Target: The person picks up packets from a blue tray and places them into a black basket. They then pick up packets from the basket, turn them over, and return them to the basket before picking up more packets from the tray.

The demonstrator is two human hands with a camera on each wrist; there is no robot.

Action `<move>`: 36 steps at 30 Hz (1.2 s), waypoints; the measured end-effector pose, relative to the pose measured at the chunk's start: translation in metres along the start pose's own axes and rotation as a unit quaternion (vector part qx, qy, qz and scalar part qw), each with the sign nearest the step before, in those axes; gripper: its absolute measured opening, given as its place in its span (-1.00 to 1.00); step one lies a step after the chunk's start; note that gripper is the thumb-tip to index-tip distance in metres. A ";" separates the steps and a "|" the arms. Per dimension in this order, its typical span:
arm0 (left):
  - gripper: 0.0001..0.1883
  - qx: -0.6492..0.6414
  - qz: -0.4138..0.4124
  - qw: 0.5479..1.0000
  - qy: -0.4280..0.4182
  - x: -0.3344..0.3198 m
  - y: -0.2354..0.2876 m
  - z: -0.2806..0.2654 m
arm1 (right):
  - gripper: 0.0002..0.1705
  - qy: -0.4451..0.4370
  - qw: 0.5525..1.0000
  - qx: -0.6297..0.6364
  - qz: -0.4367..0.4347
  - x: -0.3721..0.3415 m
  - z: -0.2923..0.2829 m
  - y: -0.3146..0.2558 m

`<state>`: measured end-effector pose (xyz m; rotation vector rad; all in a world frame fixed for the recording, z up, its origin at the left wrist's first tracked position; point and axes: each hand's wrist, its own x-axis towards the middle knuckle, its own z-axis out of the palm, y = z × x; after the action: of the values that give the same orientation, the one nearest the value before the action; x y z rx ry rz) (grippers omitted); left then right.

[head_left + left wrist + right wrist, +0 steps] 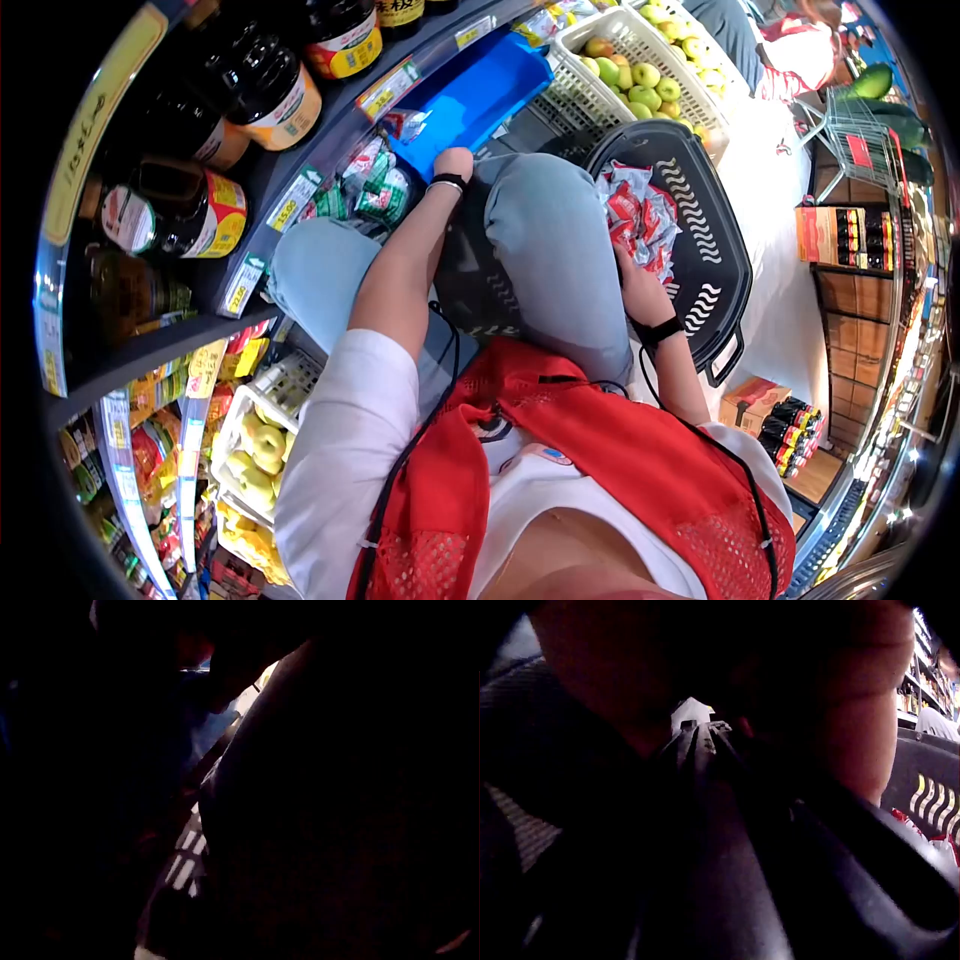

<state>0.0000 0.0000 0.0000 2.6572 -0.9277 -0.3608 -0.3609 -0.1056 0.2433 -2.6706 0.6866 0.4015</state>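
My left hand (455, 165) is at the near end of a blue plastic bin (470, 95), its fingers curled over the bin's edge. A red-and-white packet lies inside the bin. The left wrist view is almost wholly dark. On the other side of my knee, my right hand (643, 292) grips the near rim of a black shopping basket (715, 240). Crumpled red-and-silver packets (640, 215) lie in the basket, right by those fingers. From the right wrist, the hand straddles the basket's dark ribbed rim (727, 877).
Shelves of dark sauce bottles (270, 95) stand at the left, above green-and-white packets (383, 190). White crates of apples (635, 80) are beyond the basket. Another person (800, 50) and a shopping cart (860, 145) are at the far right. My bent knees (560, 230) are between my hands.
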 end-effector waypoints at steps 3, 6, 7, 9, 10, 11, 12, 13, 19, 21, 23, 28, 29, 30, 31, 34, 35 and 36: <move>-0.75 -0.001 0.031 0.999 -0.009 -0.018 -0.012 0.014 | -0.37 -0.041 0.999 -0.015 0.013 -0.006 0.003 0.001; -0.74 0.002 0.057 0.998 -0.023 -0.017 -0.011 -0.005 | -0.28 -0.093 0.996 -0.006 -0.003 0.008 -0.011 0.006; -0.73 -0.014 0.065 0.998 -0.015 -0.020 -0.012 -0.012 | -0.46 -0.051 0.993 0.044 -0.095 0.013 -0.025 -0.001; -0.65 -0.004 0.058 0.997 -0.056 -0.021 -0.009 -0.029 | -0.58 -0.122 0.989 0.005 -0.084 0.042 -0.080 -0.019; -0.62 -0.004 0.056 0.997 -0.051 -0.022 -0.008 -0.034 | -0.63 -0.009 0.992 -0.005 -0.127 0.058 -0.100 -0.030; -0.58 -0.003 0.056 0.997 -0.052 -0.026 -0.008 -0.031 | -0.69 0.102 0.981 -0.013 -0.163 0.078 -0.115 -0.038; -0.58 -0.003 0.073 0.996 -0.050 -0.028 -0.010 -0.031 | -0.75 0.141 0.966 0.014 -0.214 0.113 -0.128 -0.047; -0.58 0.005 0.073 0.996 -0.055 -0.025 -0.011 -0.030 | -0.77 0.169 0.964 0.010 -0.205 0.150 -0.133 -0.064; -0.70 -0.077 0.030 0.994 -0.078 -0.011 -0.020 -0.035 | -0.59 -0.087 0.928 -0.097 -0.348 0.427 -0.003 -0.070; -0.74 -0.065 0.033 0.994 -0.087 -0.005 -0.031 -0.028 | -0.50 -0.175 0.901 -0.276 -0.284 0.440 0.025 -0.079; -0.77 -0.036 0.051 0.989 -0.132 -0.004 -0.020 -0.054 | -0.50 -0.184 0.904 -0.257 -0.287 0.453 0.052 -0.079; -0.71 -0.125 0.103 0.970 -0.180 0.018 -0.047 -0.037 | -0.60 -0.069 0.922 -0.264 -0.273 0.455 0.069 -0.050; -0.71 -0.128 0.094 0.966 -0.203 0.015 -0.043 -0.037 | -0.63 -0.051 0.918 -0.284 -0.273 0.457 0.076 -0.046; -0.71 -0.119 0.099 0.962 -0.226 0.012 -0.039 -0.031 | -0.67 -0.074 0.907 -0.323 -0.258 0.453 0.079 -0.049; -0.71 -0.106 0.107 0.957 -0.246 0.011 -0.035 -0.028 | -0.69 -0.092 0.895 -0.362 -0.242 0.445 0.077 -0.054; -0.77 -0.092 0.107 0.967 -0.211 -0.001 -0.013 -0.006 | -0.74 -0.076 0.886 -0.388 -0.244 0.437 0.092 -0.042; -0.77 -0.105 0.090 0.966 -0.218 0.001 -0.014 0.015 | -0.75 -0.092 0.851 -0.452 -0.251 0.430 0.089 -0.040; -0.77 -0.099 0.097 0.966 -0.219 0.000 -0.012 0.035 | -0.75 -0.126 0.835 -0.437 -0.309 0.465 0.120 -0.001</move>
<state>-0.0048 0.0016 -0.0364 2.3191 -1.1945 -0.9639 0.0090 -0.2460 -0.0281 -3.3112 -0.6225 1.0382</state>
